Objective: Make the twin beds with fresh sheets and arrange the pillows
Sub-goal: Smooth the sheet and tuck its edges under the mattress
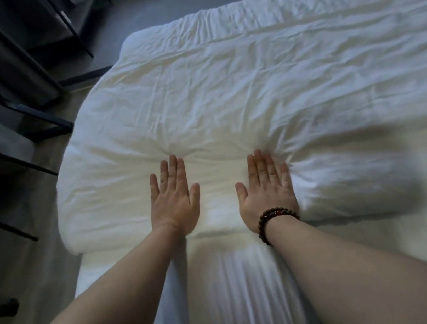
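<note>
On the bed (pixel 93 274), near its left edge, one white duvet (pixel 249 74) is lying spread and wrinkled, covering most of the surface in view. Two hands are pressing down on it, both palm-down. The left hand (pixel 174 203) is lying flat with its fingers (pixel 174 173) straight and close together, thumb out to the side, gripping nothing. The right hand (pixel 268 192) is doing the same just beside it, fingers straight and flat on the cloth, holding nothing; the fabric is puckering around its fingertips. A gap of bare duvet is showing between the two hands. One dark beaded bracelet (pixel 272 219) is sitting on the right wrist.

The duvet's near edge is running just behind both wrists, and one striped white sheet (pixel 237 282) is showing under the forearms toward the bed's near end. The duvet's left edge is bulging slightly past the bed's left edge. Its far edge is ending short of the top of the view, and its right side is running out of view; the patch right of the right hand is blurring.

Left of the bed a strip of floor (pixel 36 255) is lying open, bounded further left by several dark metal frames (pixel 22 114); what they belong to cannot be told.
</note>
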`<action>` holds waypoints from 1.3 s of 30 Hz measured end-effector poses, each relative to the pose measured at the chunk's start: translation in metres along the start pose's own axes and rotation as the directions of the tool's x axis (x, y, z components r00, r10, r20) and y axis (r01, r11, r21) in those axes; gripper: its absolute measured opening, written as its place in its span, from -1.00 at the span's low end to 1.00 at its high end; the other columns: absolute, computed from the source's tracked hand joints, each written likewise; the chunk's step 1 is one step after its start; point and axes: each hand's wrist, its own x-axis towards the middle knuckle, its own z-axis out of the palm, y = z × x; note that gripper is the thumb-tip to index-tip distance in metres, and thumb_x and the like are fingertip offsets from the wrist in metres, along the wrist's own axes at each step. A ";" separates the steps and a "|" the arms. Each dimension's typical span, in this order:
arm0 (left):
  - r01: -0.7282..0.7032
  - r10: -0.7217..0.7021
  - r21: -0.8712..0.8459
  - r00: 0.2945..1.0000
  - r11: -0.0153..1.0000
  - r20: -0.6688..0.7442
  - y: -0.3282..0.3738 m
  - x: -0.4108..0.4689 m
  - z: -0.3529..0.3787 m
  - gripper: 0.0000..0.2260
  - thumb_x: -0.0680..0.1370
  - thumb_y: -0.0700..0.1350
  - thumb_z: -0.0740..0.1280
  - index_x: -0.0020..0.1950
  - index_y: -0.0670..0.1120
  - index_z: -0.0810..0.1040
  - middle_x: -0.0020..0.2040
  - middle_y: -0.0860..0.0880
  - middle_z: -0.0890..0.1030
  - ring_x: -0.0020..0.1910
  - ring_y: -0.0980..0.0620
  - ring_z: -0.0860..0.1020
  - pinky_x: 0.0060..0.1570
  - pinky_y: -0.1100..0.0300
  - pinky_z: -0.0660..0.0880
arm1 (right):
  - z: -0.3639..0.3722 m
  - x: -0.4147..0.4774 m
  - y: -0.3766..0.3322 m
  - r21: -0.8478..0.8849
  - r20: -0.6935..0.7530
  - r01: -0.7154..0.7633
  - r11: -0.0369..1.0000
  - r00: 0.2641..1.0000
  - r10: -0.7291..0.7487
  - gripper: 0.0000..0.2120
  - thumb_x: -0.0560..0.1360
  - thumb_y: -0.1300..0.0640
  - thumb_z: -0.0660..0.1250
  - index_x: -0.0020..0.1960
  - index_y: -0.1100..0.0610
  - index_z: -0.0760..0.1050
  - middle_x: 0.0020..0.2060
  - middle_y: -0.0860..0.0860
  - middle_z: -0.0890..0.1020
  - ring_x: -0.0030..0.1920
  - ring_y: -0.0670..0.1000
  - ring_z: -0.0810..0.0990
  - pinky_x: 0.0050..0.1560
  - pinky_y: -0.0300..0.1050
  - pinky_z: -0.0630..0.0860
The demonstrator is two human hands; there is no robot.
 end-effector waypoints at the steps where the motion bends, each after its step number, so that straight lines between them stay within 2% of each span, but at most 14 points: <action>1: 0.015 -0.015 0.019 1.000 1.000 0.000 0.003 0.001 -0.001 -0.36 0.62 0.18 -0.21 0.64 -0.05 -0.29 0.60 0.03 -0.39 0.57 0.04 -0.40 0.57 -0.10 -0.26 | -0.002 0.001 0.010 0.002 -0.008 -0.021 1.000 1.000 0.021 -0.36 0.63 -0.17 -0.34 0.58 0.12 -0.41 0.53 0.02 -0.45 0.53 -0.01 -0.47 0.52 0.11 -0.40; 4: 0.064 -0.064 -0.018 0.998 0.998 0.000 0.030 0.003 -0.009 -0.32 0.61 0.13 -0.13 0.64 -0.13 -0.26 0.62 -0.07 -0.34 0.58 -0.02 -0.37 0.57 -0.12 -0.25 | -0.003 0.003 0.028 -0.013 -0.029 -0.036 0.999 0.999 0.035 -0.36 0.62 -0.18 -0.35 0.57 0.13 -0.41 0.52 0.02 -0.45 0.52 -0.01 -0.47 0.51 0.11 -0.41; 5: 0.030 -0.030 -0.051 1.000 0.998 -0.004 0.046 0.003 -0.012 -0.33 0.62 0.13 -0.12 0.63 -0.13 -0.27 0.62 -0.07 -0.34 0.58 -0.01 -0.38 0.57 -0.11 -0.26 | -0.003 0.004 0.032 -0.012 -0.037 -0.037 0.999 0.999 0.037 -0.36 0.62 -0.18 -0.35 0.57 0.13 -0.41 0.52 0.02 -0.44 0.52 -0.01 -0.48 0.51 0.11 -0.41; 7: -0.151 0.150 -0.053 0.988 0.987 -0.023 0.085 0.004 -0.013 -0.36 0.65 0.15 -0.14 0.63 -0.09 -0.28 0.61 -0.04 -0.35 0.57 0.00 -0.41 0.56 -0.11 -0.29 | -0.004 0.005 0.043 -0.003 -0.054 -0.054 0.999 0.997 0.053 -0.36 0.62 -0.18 -0.34 0.58 0.14 -0.40 0.54 0.02 -0.41 0.53 -0.01 -0.46 0.51 0.11 -0.41; 10: -0.385 0.385 0.008 0.923 0.923 -0.005 0.146 0.005 -0.004 -0.41 0.68 0.15 -0.17 0.65 -0.07 -0.22 0.63 -0.02 -0.31 0.57 0.01 -0.40 0.56 -0.13 -0.30 | -0.008 0.007 0.071 -0.010 -0.075 -0.114 0.993 0.991 0.113 -0.36 0.62 -0.16 -0.33 0.58 0.13 -0.38 0.56 0.02 -0.39 0.54 -0.02 -0.44 0.51 0.11 -0.41; 13: -0.459 0.458 0.058 0.889 0.887 0.024 0.184 0.012 0.001 -0.42 0.69 0.14 -0.18 0.65 -0.06 -0.22 0.63 -0.02 -0.32 0.57 0.00 -0.40 0.56 -0.10 -0.31 | -0.012 0.009 0.111 0.012 -0.101 -0.194 0.981 0.976 0.195 -0.38 0.63 -0.13 -0.29 0.60 0.12 -0.35 0.57 0.01 -0.35 0.55 -0.02 -0.41 0.52 0.10 -0.40; 18: -0.510 0.511 0.083 0.860 0.856 0.011 0.207 0.019 0.003 -0.40 0.69 0.14 -0.13 0.65 -0.08 -0.21 0.63 -0.04 -0.30 0.59 -0.02 -0.36 0.57 -0.12 -0.22 | -0.017 0.009 0.173 0.043 -0.146 -0.309 0.950 0.939 0.312 -0.36 0.64 -0.14 -0.23 0.62 0.12 -0.29 0.60 0.01 -0.28 0.58 -0.01 -0.34 0.55 0.07 -0.31; 21: -0.619 0.619 0.098 0.785 0.779 0.028 0.227 0.019 0.003 -0.40 0.69 0.14 -0.12 0.66 -0.09 -0.16 0.64 -0.04 -0.26 0.60 -0.02 -0.32 0.58 -0.13 -0.16 | -0.018 0.011 0.202 0.064 -0.176 -0.365 0.929 0.912 0.370 -0.36 0.64 -0.16 -0.25 0.60 0.11 -0.33 0.58 0.01 -0.32 0.57 -0.01 -0.36 0.54 0.07 -0.36; 24: -0.700 0.699 0.085 0.714 0.709 0.054 0.257 0.023 0.002 -0.41 0.69 0.14 -0.12 0.66 -0.07 -0.16 0.64 -0.01 -0.26 0.59 0.01 -0.35 0.58 -0.11 -0.19 | -0.021 0.011 0.240 0.097 -0.186 -0.435 0.895 0.876 0.445 -0.35 0.64 -0.17 -0.25 0.61 0.12 -0.31 0.59 0.01 -0.28 0.57 0.00 -0.35 0.53 0.05 -0.38; 30: -0.819 0.814 0.081 0.573 0.568 0.091 0.337 0.026 0.005 -0.42 0.68 0.16 -0.15 0.66 -0.03 -0.15 0.65 0.00 -0.24 0.59 0.01 -0.34 0.57 -0.11 -0.23 | -0.025 0.012 0.321 0.150 -0.209 -0.571 0.807 0.780 0.590 -0.33 0.64 -0.20 -0.20 0.63 0.12 -0.22 0.62 0.03 -0.17 0.60 0.03 -0.23 0.56 0.02 -0.30; 34: -0.872 0.867 0.084 0.489 0.482 0.093 0.383 0.027 0.009 -0.42 0.68 0.16 -0.14 0.67 -0.03 -0.10 0.66 0.00 -0.15 0.61 -0.01 -0.29 0.58 -0.11 -0.19 | -0.025 0.014 0.358 0.191 -0.225 -0.628 0.754 0.720 0.657 -0.31 0.63 -0.21 -0.16 0.64 0.14 -0.16 0.62 0.04 -0.11 0.61 0.03 -0.19 0.57 0.01 -0.26; 39: -0.919 0.912 0.056 0.395 0.391 0.109 0.428 0.023 0.013 -0.41 0.68 0.17 -0.14 0.66 -0.04 -0.12 0.65 0.00 -0.18 0.60 0.01 -0.30 0.58 -0.05 -0.23 | -0.030 0.013 0.402 0.200 -0.241 -0.679 0.706 0.665 0.707 -0.32 0.63 -0.21 -0.15 0.64 0.12 -0.13 0.62 0.02 -0.09 0.61 0.02 -0.17 0.56 0.00 -0.27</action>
